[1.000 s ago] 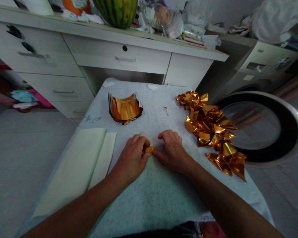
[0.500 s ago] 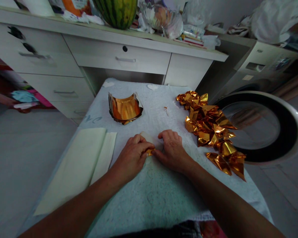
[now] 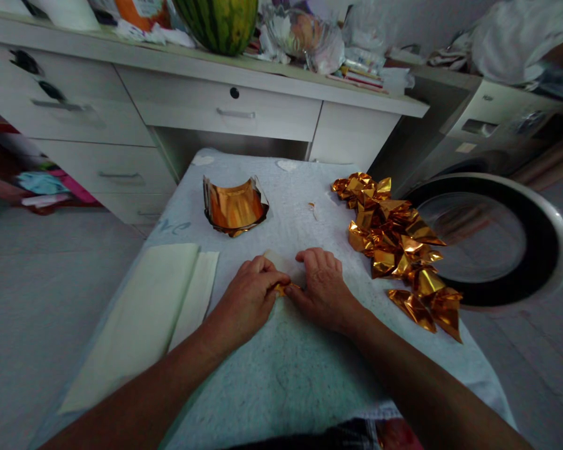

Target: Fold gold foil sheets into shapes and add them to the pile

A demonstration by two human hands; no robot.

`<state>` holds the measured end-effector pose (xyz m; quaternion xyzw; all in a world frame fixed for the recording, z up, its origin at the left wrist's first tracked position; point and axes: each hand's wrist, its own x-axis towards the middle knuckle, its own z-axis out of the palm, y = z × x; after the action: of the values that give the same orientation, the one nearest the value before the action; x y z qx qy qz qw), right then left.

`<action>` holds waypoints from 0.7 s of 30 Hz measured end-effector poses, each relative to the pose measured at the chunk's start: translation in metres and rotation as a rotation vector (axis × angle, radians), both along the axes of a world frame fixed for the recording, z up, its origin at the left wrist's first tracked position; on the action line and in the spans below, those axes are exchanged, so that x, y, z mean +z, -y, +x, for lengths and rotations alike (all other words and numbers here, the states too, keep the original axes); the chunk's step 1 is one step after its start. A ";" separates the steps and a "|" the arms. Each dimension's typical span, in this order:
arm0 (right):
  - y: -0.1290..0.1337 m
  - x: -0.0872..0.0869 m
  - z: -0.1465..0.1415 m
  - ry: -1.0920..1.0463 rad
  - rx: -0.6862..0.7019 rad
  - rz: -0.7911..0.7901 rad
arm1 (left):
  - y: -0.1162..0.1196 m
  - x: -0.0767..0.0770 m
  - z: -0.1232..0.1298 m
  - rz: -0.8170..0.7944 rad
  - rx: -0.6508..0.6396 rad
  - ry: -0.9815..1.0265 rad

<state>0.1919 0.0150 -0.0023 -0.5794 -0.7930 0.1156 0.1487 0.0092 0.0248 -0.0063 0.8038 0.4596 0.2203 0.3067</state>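
Observation:
A sheet of gold-and-pale foil paper [image 3: 280,289] lies between my hands at the middle of the table, mostly covered by them. Its pale part [image 3: 276,257] shows just beyond my fingers. My left hand [image 3: 251,290] is closed, pinching the gold edge between thumb and fingers. My right hand [image 3: 324,286] has its thumb on the same gold edge, with the fingers bent over the paper on the right. Several folded gold foil pieces [image 3: 394,240] are heaped to the right. Beyond my hands stands a curved stack of gold foil sheets [image 3: 237,206].
Folded pale sheets [image 3: 136,319] lie along the left of the cloth-covered table [image 3: 272,387]. A small scrap [image 3: 313,209] rests near the middle. A white drawer counter [image 3: 225,106] with a watermelon [image 3: 218,25] is behind. On the right, a washing machine's round door [image 3: 488,240] hangs open.
My hands stay on the foil paper, with only a slight shift of the fingers and right thumb. The whole view has moved a little.

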 end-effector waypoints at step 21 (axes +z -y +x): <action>-0.009 0.015 0.029 -0.091 0.048 -0.131 | 0.001 0.001 -0.002 0.070 -0.033 -0.047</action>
<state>0.2205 0.0243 0.0127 -0.5629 -0.7897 0.1971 0.1436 0.0077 0.0233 -0.0058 0.8264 0.4456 0.2122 0.2712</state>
